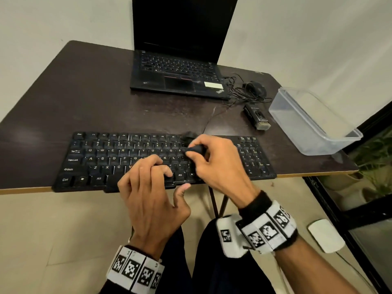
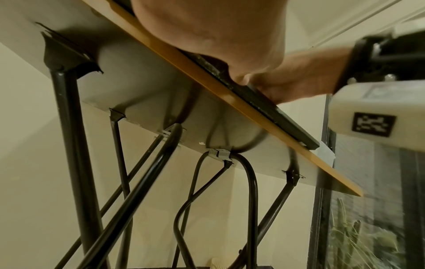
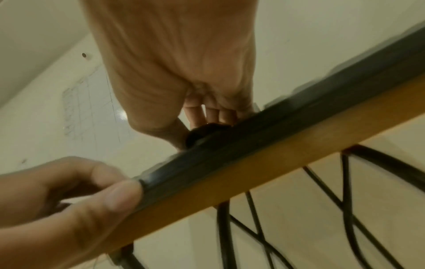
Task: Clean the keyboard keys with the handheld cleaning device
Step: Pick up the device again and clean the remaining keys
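keyboard (image 1: 127, 158): on tabletop (image 1: 84, 102), near edge
right hand (image 1: 216, 166): grasping cleaning device (image 1: 194, 149) over keys
left hand (image 1: 152, 196): gripping keyboard front

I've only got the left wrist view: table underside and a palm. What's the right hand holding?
Observer: The right hand grips a small black handheld cleaning device over the right letter keys of the black keyboard.
Operator: And the left hand's fingers?
Observer: The left hand holds the keyboard, fingers bent on the lower rows, thumb at its front edge.
Operator: Anything behind the keyboard?
Observer: An open black laptop, its screen dark.
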A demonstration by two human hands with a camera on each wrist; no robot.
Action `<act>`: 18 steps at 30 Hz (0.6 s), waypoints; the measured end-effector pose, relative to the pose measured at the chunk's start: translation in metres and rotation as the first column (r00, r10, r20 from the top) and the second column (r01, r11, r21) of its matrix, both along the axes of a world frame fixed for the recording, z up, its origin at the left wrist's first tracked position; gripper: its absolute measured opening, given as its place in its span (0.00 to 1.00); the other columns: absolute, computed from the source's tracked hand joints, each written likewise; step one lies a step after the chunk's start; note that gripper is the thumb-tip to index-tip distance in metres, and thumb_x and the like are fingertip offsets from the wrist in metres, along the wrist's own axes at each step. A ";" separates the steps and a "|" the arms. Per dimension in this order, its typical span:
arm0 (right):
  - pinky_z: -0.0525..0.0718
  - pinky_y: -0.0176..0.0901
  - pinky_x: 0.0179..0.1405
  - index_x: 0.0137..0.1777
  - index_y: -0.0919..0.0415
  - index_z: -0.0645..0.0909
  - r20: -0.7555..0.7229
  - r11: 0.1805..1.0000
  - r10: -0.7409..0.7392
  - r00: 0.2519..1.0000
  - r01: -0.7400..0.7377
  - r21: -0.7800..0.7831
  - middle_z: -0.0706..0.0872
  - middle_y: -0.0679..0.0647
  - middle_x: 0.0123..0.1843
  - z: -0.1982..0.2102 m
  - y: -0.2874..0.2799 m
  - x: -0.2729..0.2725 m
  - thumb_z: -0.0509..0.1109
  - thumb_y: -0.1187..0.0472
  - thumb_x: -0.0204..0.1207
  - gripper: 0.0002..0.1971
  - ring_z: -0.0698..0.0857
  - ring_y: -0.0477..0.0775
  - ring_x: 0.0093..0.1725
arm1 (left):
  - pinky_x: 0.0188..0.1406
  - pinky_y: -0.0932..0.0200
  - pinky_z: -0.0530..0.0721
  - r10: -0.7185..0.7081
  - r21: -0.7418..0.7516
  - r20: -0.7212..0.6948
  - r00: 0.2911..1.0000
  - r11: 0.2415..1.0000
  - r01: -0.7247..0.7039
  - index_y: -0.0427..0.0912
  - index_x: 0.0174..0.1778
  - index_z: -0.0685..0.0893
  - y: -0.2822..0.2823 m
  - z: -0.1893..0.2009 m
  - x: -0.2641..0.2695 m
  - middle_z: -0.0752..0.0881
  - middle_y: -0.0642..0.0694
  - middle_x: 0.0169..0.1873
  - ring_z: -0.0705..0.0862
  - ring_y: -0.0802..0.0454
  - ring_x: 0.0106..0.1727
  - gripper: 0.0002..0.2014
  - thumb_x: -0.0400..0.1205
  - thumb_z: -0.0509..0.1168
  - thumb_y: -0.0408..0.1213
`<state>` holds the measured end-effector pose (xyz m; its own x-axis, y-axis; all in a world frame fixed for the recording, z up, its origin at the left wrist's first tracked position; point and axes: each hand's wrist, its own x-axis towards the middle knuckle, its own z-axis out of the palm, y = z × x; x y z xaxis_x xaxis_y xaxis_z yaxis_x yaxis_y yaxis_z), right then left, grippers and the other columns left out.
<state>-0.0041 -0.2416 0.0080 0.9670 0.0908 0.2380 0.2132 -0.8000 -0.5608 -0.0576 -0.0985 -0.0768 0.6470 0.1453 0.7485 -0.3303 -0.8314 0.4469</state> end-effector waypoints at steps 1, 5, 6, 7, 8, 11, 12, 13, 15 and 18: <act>0.79 0.42 0.46 0.49 0.50 0.92 -0.007 0.998 0.054 0.999 -0.054 0.012 0.86 0.40 0.36 0.000 0.014 0.002 0.80 0.57 0.80 0.01 0.82 0.44 0.39 | 0.67 0.44 0.67 0.002 0.003 -0.010 1.000 1.000 -0.002 0.38 0.47 0.81 0.000 0.000 0.000 0.86 0.40 0.61 0.79 0.38 0.70 0.14 0.76 0.72 0.45; 0.73 0.39 0.45 0.50 0.52 0.91 -0.013 0.982 0.174 0.985 -0.174 -0.071 0.82 0.40 0.38 0.003 0.038 0.007 0.79 0.57 0.80 0.01 0.77 0.42 0.39 | 0.66 0.41 0.69 -0.003 0.042 -0.059 0.998 0.999 0.006 0.35 0.49 0.80 0.003 -0.001 0.000 0.86 0.36 0.62 0.78 0.36 0.70 0.17 0.73 0.69 0.45; 0.72 0.38 0.45 0.50 0.51 0.92 -0.026 0.982 0.163 0.986 -0.165 -0.096 0.82 0.40 0.38 0.004 0.033 0.009 0.79 0.57 0.81 0.01 0.77 0.42 0.39 | 0.65 0.42 0.69 0.000 0.039 -0.063 0.998 0.999 0.002 0.36 0.49 0.80 0.004 -0.001 0.000 0.85 0.36 0.62 0.78 0.36 0.70 0.17 0.75 0.71 0.46; 0.72 0.38 0.44 0.50 0.50 0.92 -0.032 0.984 0.130 0.991 -0.133 -0.120 0.83 0.40 0.38 0.004 0.023 0.010 0.79 0.56 0.81 0.01 0.78 0.43 0.39 | 0.65 0.43 0.69 0.004 0.035 -0.067 0.998 0.999 -0.002 0.37 0.48 0.80 0.004 0.000 -0.001 0.85 0.37 0.61 0.78 0.37 0.70 0.17 0.76 0.73 0.47; 0.73 0.39 0.44 0.50 0.50 0.92 -0.025 0.987 0.078 0.997 -0.080 -0.140 0.84 0.41 0.37 0.005 0.010 0.012 0.79 0.56 0.81 0.01 0.79 0.44 0.39 | 0.65 0.43 0.69 0.003 0.034 -0.073 0.997 0.999 -0.001 0.38 0.47 0.80 0.004 0.000 -0.002 0.85 0.38 0.61 0.79 0.37 0.70 0.18 0.77 0.74 0.49; 0.75 0.41 0.44 0.48 0.49 0.92 0.006 0.981 -0.114 0.994 0.113 -0.160 0.86 0.44 0.35 0.010 -0.038 0.025 0.80 0.56 0.80 0.01 0.81 0.47 0.37 | 0.66 0.43 0.70 0.003 0.036 -0.096 0.995 0.999 0.001 0.40 0.48 0.80 0.004 0.002 -0.002 0.85 0.40 0.61 0.80 0.37 0.70 0.18 0.77 0.73 0.52; 0.76 0.41 0.44 0.48 0.49 0.92 -0.002 0.975 -0.157 0.988 0.155 -0.158 0.86 0.44 0.35 0.012 -0.050 0.029 0.81 0.56 0.80 0.01 0.80 0.47 0.35 | 0.66 0.43 0.70 0.000 0.037 -0.101 0.995 0.999 0.003 0.40 0.48 0.80 0.003 0.003 -0.002 0.85 0.41 0.61 0.80 0.37 0.70 0.18 0.76 0.72 0.52; 0.76 0.42 0.43 0.49 0.49 0.92 -0.022 0.975 -0.172 0.985 0.166 -0.150 0.87 0.44 0.34 0.014 -0.056 0.032 0.81 0.55 0.80 0.01 0.80 0.47 0.33 | 0.66 0.43 0.70 0.000 0.035 -0.103 0.995 0.999 0.004 0.40 0.48 0.81 0.003 0.003 -0.002 0.85 0.41 0.61 0.80 0.38 0.70 0.18 0.76 0.71 0.52; 0.76 0.42 0.40 0.49 0.49 0.92 -0.066 0.989 -0.116 0.991 0.109 -0.102 0.86 0.42 0.34 0.014 -0.047 0.037 0.80 0.55 0.81 0.01 0.79 0.42 0.31 | 0.65 0.42 0.69 0.008 0.029 -0.108 0.994 1.000 -0.005 0.40 0.48 0.81 0.002 0.004 -0.002 0.86 0.40 0.61 0.79 0.38 0.70 0.18 0.75 0.70 0.52; 0.75 0.35 0.37 0.49 0.48 0.92 -0.074 0.993 0.033 0.997 -0.041 -0.111 0.84 0.39 0.33 0.009 -0.001 0.039 0.80 0.55 0.82 0.01 0.79 0.38 0.32 | 0.64 0.43 0.69 0.007 0.026 -0.127 0.992 1.000 -0.003 0.40 0.47 0.82 0.001 0.006 -0.003 0.86 0.40 0.61 0.79 0.38 0.69 0.18 0.74 0.70 0.53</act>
<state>0.0345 -0.2429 0.0175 0.9768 0.1488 0.1540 0.2058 -0.8512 -0.4829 -0.0608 -0.0974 -0.0711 0.7366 0.1302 0.6637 -0.2680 -0.8448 0.4631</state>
